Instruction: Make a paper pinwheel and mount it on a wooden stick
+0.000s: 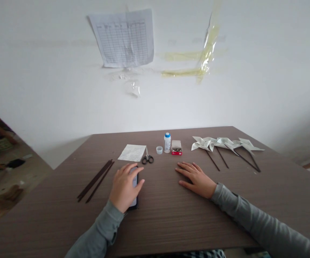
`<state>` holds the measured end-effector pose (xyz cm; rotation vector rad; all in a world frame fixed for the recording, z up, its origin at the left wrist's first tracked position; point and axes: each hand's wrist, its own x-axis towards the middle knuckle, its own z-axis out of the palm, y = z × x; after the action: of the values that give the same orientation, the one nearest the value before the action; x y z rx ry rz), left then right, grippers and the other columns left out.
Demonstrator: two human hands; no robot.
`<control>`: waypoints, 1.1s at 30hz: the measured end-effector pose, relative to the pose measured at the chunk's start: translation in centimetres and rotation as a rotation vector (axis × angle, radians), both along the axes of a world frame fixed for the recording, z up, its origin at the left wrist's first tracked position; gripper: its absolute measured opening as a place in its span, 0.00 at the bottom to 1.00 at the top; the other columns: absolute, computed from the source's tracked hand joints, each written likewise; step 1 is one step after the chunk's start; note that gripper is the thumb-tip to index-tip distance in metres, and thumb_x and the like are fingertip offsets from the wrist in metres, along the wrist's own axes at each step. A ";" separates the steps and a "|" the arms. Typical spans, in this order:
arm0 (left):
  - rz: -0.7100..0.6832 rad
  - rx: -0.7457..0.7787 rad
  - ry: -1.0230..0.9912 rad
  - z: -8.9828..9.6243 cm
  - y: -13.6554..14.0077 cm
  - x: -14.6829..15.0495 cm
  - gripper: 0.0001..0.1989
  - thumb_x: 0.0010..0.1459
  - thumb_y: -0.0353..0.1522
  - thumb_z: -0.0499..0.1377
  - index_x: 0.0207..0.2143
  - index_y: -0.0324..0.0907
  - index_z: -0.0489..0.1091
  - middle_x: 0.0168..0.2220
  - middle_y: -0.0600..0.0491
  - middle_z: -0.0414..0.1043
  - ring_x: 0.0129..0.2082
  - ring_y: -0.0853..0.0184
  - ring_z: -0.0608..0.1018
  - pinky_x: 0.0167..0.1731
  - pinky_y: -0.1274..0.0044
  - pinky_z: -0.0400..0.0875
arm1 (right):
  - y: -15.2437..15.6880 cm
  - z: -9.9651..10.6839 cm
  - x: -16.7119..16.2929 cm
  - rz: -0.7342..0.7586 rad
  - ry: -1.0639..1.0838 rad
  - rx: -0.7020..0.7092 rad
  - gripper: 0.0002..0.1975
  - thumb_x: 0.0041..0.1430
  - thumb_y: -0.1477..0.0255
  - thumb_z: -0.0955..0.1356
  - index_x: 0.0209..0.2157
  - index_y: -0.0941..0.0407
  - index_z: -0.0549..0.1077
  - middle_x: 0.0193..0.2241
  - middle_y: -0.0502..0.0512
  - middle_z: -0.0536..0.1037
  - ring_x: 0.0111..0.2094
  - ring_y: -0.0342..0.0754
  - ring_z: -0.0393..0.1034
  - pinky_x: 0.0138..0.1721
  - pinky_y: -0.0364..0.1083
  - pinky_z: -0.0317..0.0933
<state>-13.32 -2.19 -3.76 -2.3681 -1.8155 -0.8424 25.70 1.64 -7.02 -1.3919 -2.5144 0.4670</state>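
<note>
My left hand lies over a dark-edged phone, its thumb and fingers apart; the palm hides most of the phone. My right hand rests flat on the table with fingers spread, holding nothing. Just beyond the left fingertips are scissors with dark handles, and a stack of whitish paper squares partly under the blades. Farther back, a white bottle with a blue cap stands between a small clear cup and an open red box of small metal pieces.
Several paper pinwheels on dark sticks lie at the back right of the brown table. A few loose dark sticks lie left of my left hand. Behind the table rises a white wall with a taped printed sheet.
</note>
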 end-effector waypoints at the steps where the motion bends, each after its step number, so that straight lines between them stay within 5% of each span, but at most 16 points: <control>1: 0.010 0.016 -0.024 -0.4 0.1 -1.4 0.20 0.74 0.35 0.74 0.65 0.53 0.94 0.72 0.41 0.91 0.75 0.36 0.88 0.80 0.38 0.83 | 0.0 0.0 0.0 -0.004 -0.002 -0.002 0.36 0.88 0.49 0.73 0.87 0.42 0.77 0.92 0.63 0.69 0.93 0.74 0.61 0.93 0.82 0.51; 10: 0.025 0.016 -0.127 -5.5 -0.7 -9.6 0.27 0.72 0.45 0.74 0.70 0.53 0.91 0.77 0.42 0.87 0.78 0.40 0.87 0.81 0.45 0.83 | -0.1 0.5 -0.4 -0.024 -0.035 -0.036 0.38 0.88 0.48 0.72 0.88 0.48 0.76 0.93 0.67 0.66 0.94 0.74 0.58 0.95 0.80 0.46; 33: 0.039 -0.067 -0.026 -7.8 -0.6 -10.2 0.33 0.76 0.46 0.69 0.78 0.48 0.84 0.80 0.38 0.85 0.81 0.38 0.85 0.81 0.45 0.83 | 0.2 -0.2 0.1 -0.011 -0.011 -0.026 0.38 0.88 0.47 0.71 0.88 0.45 0.76 0.93 0.65 0.66 0.94 0.74 0.59 0.94 0.81 0.48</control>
<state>-23.55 -2.84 -11.60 -2.3636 -1.9221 -0.8247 25.78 1.83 -7.19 -1.4211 -2.5163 0.4929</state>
